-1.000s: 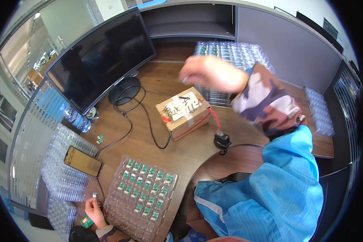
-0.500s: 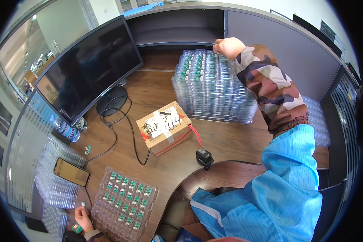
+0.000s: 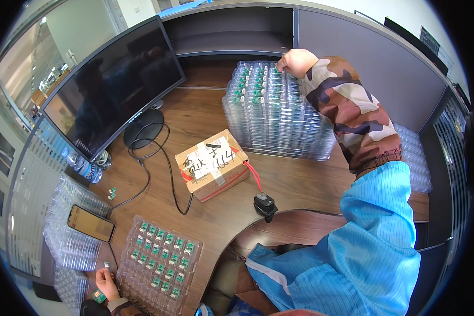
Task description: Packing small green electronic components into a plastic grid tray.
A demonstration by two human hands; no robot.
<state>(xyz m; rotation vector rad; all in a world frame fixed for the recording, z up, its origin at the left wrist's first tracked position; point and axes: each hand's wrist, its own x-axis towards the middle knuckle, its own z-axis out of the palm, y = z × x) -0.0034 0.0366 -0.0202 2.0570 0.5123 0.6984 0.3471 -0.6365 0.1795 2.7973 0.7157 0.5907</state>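
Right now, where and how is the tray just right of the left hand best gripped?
Probably grip the tray by its left and right rims, coming from both sides at once: it lies flat and broad, with small green boards in its pockets, so a level, two-sided hold seems safest. Its pocketed middle looks a poorer grip.

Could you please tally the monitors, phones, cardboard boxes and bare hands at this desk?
Monitor: 1
Phone: 1
Cardboard box: 1
Bare hands: 2, left hand and right hand
Total: 5
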